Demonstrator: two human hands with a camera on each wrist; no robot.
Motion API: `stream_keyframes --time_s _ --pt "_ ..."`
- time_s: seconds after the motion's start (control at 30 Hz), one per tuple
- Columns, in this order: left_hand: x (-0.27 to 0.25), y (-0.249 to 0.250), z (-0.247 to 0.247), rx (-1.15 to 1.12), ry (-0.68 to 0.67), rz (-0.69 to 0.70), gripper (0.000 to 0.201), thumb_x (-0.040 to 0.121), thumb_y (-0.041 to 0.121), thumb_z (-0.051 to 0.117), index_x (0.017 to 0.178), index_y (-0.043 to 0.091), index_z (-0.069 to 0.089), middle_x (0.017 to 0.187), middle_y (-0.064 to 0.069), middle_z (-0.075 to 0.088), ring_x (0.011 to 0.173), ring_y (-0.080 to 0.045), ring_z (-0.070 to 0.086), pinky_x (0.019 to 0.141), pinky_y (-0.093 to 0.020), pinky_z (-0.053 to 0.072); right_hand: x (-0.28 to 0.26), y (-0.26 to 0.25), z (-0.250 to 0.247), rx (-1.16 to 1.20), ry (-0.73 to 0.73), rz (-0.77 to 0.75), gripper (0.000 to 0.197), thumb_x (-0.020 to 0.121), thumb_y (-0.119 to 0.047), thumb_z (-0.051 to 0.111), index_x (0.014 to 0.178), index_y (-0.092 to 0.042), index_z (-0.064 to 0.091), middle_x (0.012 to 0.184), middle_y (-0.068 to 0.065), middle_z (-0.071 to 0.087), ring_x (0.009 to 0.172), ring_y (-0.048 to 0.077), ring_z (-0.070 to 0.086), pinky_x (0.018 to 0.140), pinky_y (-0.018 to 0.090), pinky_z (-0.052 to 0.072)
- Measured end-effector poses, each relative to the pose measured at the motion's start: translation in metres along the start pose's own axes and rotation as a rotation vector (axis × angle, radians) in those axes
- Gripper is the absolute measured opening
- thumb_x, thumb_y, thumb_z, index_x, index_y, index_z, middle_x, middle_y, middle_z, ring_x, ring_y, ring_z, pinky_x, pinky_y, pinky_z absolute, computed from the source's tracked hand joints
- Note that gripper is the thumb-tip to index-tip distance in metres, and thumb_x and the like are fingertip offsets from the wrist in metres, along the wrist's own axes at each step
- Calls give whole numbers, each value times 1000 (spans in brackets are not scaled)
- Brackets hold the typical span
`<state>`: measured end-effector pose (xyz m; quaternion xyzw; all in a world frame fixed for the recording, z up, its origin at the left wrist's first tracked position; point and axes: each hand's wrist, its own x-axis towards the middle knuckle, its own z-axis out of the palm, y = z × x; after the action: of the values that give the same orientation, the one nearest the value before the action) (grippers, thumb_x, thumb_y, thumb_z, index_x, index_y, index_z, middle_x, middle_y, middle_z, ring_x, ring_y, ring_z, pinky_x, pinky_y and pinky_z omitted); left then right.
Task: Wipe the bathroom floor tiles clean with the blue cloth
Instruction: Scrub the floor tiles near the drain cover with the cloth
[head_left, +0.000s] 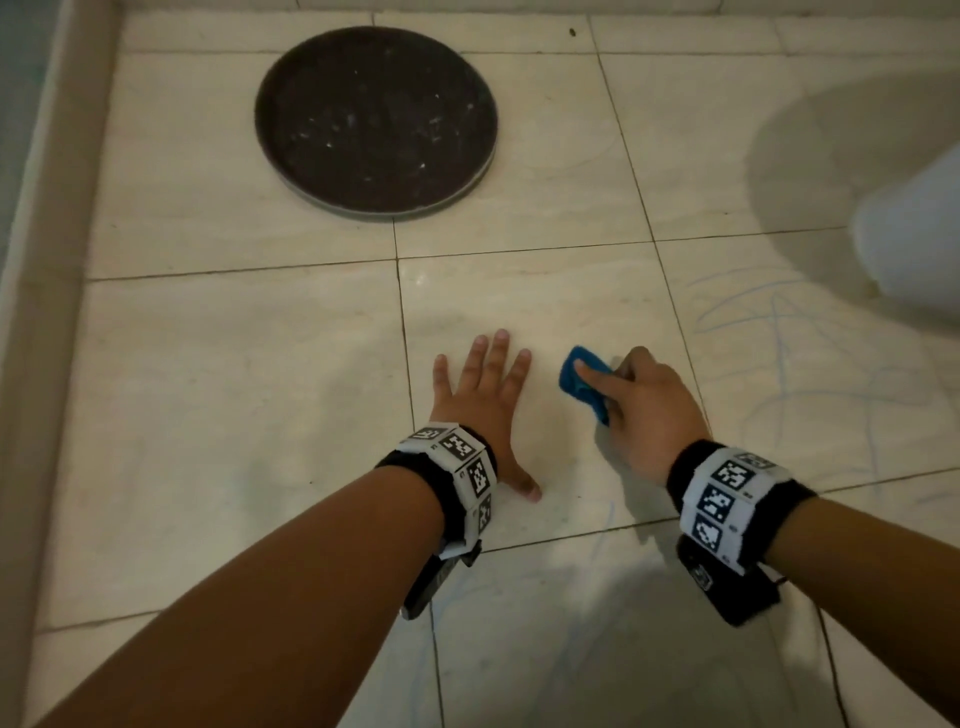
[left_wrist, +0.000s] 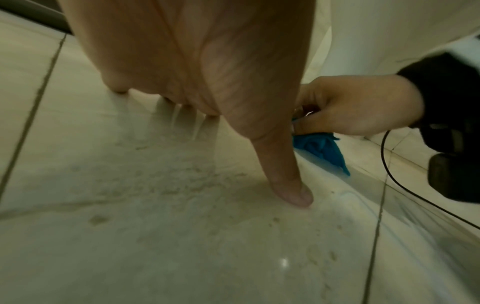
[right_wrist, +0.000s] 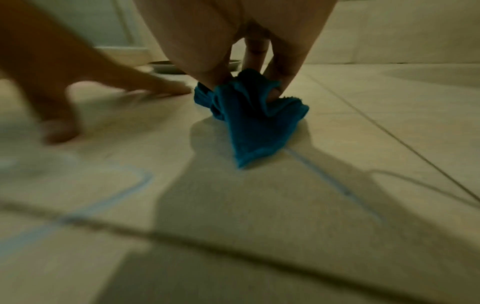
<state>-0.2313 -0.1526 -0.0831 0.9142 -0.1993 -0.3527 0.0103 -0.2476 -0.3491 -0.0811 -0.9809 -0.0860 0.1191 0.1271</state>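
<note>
The blue cloth (head_left: 584, 383) is bunched up on the pale floor tiles (head_left: 234, 405), and my right hand (head_left: 644, 405) grips it with curled fingers, the thumb lying across its top. In the right wrist view the blue cloth (right_wrist: 249, 115) hangs from my fingers with its lower corner on the tile. My left hand (head_left: 483, 395) lies flat on the same tile just left of the cloth, fingers spread and straight. The left wrist view shows my thumb (left_wrist: 288, 176) pressed on the floor and the blue cloth (left_wrist: 322, 150) beside it. Faint blue scribble marks (head_left: 769, 332) cross the tiles to the right.
A round dark tray (head_left: 375, 122) lies on the floor ahead, beyond the hands. A raised threshold or wall edge (head_left: 47, 260) runs along the left. A white rounded fixture (head_left: 914, 234) stands at the right edge. A thin black cable (left_wrist: 405, 185) trails from the right wrist.
</note>
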Motion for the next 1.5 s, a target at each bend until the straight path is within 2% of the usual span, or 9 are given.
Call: stream_keyframes --time_s 0.1,0.27,0.43,0.63,0.8,0.97,1.13,1.33,1.5 --pt "1 0 0 3 16 0 146 59 75 72 145 20 -32 149 -7 -43 140 -28 -34 112 -59 -14 -4 3 2 18 -43 -182 54 75 -1 67 124 -22 61 86 10 46 65 29 47 53 34 43" --pt "-2 -3 -2 -9 2 18 144 59 73 72 146 21 -30 150 -6 -41 141 -27 -32 114 -59 -12 10 12 -8 97 78 406 40 95 -24 47 135 -17 48 91 1 40 70 19 42 62 18 33" --pt "-3 -5 -5 3 8 22 142 61 75 70 148 20 -28 152 -7 -39 143 -27 -29 114 -57 -9 -27 -36 13 0 -162 -185 57 76 -10 68 129 -27 55 97 12 47 75 30 49 56 36 45" --pt "0 -3 -2 1 13 4 146 57 73 74 146 23 -29 151 -4 -41 142 -25 -31 113 -56 -13 20 11 0 160 112 260 39 92 -14 51 130 -19 52 107 10 43 91 31 51 76 36 47" --pt "-7 8 -5 -9 -8 -42 141 63 70 73 147 20 -28 151 -8 -39 142 -26 -31 113 -55 -12 -7 -15 7 21 -57 -134 55 90 -10 53 137 -38 44 112 5 42 100 25 42 82 36 46" --pt "-23 26 16 -76 -9 -65 140 63 73 70 146 21 -30 150 -5 -41 140 -25 -34 113 -54 -15 2 10 3 169 24 95 46 92 -10 45 123 -44 51 111 12 44 100 31 46 76 36 41" --pt "-24 28 19 -29 -29 -85 147 58 73 74 145 21 -33 149 -6 -43 140 -26 -33 114 -55 -12 -28 -8 10 75 -115 -215 42 93 -18 53 132 -35 50 104 2 40 98 26 45 74 31 39" --pt "-22 33 12 -35 -56 -109 151 54 67 80 144 23 -34 149 -5 -43 141 -26 -32 115 -58 -7 -35 46 -3 173 33 144 42 93 -18 50 135 -25 49 95 2 38 78 19 45 67 25 42" --pt "-19 32 11 -14 -58 -116 152 53 68 80 144 22 -34 149 -5 -43 141 -27 -32 114 -57 -6 -71 5 6 -17 -219 -304 52 93 -18 49 139 -39 39 108 6 40 92 28 45 72 34 40"
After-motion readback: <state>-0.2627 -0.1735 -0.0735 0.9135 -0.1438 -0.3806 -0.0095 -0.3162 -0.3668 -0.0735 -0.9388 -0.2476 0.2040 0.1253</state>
